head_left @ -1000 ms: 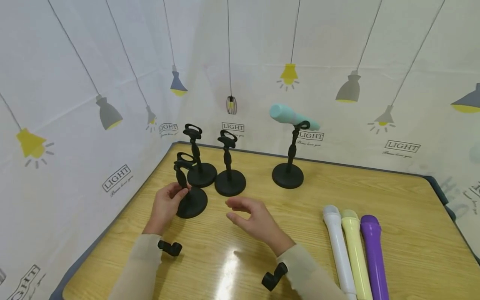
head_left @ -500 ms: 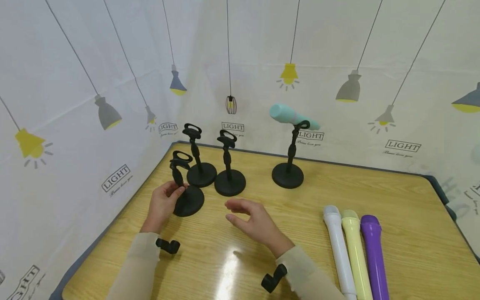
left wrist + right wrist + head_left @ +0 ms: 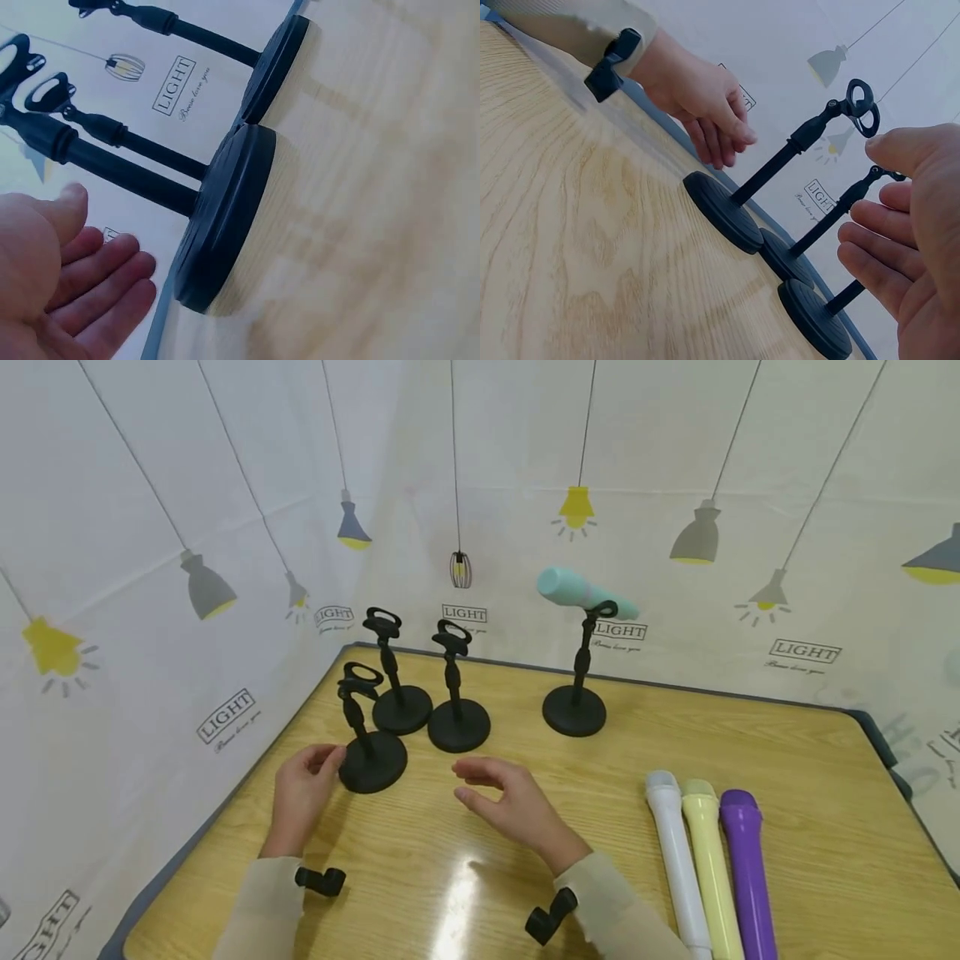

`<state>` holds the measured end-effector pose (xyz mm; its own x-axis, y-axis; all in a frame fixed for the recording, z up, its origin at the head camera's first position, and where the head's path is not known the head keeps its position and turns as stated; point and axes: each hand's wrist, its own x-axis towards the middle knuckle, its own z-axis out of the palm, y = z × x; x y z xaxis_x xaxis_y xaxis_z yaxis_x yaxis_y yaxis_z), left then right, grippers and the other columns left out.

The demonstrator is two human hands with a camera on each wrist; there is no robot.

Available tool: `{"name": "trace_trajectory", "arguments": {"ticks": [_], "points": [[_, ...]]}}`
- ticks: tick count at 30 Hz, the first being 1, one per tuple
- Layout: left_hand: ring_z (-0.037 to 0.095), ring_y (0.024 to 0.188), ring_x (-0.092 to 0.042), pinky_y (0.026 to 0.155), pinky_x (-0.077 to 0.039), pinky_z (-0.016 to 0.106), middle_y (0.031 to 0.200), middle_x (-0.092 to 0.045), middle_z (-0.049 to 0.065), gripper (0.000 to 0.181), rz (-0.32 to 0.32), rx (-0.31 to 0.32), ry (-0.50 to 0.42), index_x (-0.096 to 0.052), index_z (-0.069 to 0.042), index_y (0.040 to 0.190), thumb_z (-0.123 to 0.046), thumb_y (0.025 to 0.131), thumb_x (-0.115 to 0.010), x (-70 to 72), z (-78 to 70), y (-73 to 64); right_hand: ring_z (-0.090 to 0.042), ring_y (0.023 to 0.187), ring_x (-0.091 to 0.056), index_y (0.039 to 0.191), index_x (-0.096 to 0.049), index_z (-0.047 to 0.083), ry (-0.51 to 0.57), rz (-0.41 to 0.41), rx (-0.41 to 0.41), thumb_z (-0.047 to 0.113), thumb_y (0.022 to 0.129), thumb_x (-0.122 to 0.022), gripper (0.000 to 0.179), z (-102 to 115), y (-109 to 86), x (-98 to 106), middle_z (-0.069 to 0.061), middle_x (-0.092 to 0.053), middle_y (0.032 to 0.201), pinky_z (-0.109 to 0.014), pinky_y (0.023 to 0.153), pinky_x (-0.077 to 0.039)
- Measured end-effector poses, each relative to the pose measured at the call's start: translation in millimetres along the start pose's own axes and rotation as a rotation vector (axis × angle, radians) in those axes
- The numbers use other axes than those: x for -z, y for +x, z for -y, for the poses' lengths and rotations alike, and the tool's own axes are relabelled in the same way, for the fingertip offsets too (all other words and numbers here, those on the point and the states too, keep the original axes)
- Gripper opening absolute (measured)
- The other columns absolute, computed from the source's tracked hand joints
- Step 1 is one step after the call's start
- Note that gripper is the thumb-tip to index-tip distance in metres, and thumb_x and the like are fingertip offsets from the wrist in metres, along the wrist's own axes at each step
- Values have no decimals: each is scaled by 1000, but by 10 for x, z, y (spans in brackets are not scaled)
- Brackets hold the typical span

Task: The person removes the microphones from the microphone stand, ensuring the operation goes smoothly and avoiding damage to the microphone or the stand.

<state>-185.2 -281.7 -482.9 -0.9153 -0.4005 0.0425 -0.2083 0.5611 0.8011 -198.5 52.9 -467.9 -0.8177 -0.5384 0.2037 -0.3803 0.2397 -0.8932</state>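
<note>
Beside the nearest black microphone stand, my left hand has loosely bent fingers and holds nothing. A gap shows between that hand and the stand's pole in the left wrist view. My right hand hovers over the table, thumb and fingers apart, with nothing in it. Two more stands rise behind the nearest one: one at the back left and one to its right. All three have bare clips on top.
Farther right, a fourth stand carries a mint-green microphone, tilted in its clip. White, pale yellow and purple microphones lie side by side at the right of the wooden table. Lamp-printed cloth hangs behind.
My left hand first shifted the nearest stand slightly left while gripping its pole. It has since let go and drawn back toward the lower left. My right hand has barely moved.
</note>
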Motion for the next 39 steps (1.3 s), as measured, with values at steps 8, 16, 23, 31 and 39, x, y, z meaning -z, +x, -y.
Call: {"name": "trace_trajectory", "arguments": {"ticks": [8, 16, 23, 31, 39], "points": [[22, 107, -79, 90, -62, 22, 120, -81, 17, 33, 182, -104, -138, -75, 1, 129, -25, 112, -64, -121, -77, -132, -30, 128, -71, 140, -70, 8, -4, -59, -12, 22, 105, -74, 38, -40, -36, 123, -12, -74, 139, -50, 113, -56], [27, 128, -71, 101, -59, 23, 138, -75, 12, 39, 378, -131, -225, -70, -6, 141, -29, 109, -68, -500, -291, -175, -31, 128, -71, 140, -69, 5, -1, -132, -10, 19, 104, -74, 39, -136, -79, 312, -12, -74, 139, -49, 112, -56], [27, 129, -70, 113, -56, 48, 141, -73, 8, 40, 474, -200, -229, -70, -13, 143, -31, 108, -70, -811, -521, -133, -32, 130, -70, 142, -68, 6, -11, -195, -49, 21, 105, -73, 39, -178, -150, 574, -13, -73, 140, -51, 112, -56], [28, 129, -70, 111, -58, 47, 141, -73, 9, 40, 558, -296, -278, -69, -8, 142, -26, 107, -71, -1289, -902, -75, -35, 127, -71, 141, -68, 5, -70, -293, -57, 18, 106, -72, 37, -214, -272, 912, -17, -73, 139, -55, 109, -57], [30, 129, -70, 110, -58, 47, 141, -73, 10, 41, 597, -353, -270, -67, -4, 144, -22, 107, -70, -1630, -1185, -1, -34, 128, -71, 140, -69, 4, -111, -390, -82, 17, 107, -70, 36, -256, -395, 1195, -15, -74, 138, -50, 111, -57]]}}
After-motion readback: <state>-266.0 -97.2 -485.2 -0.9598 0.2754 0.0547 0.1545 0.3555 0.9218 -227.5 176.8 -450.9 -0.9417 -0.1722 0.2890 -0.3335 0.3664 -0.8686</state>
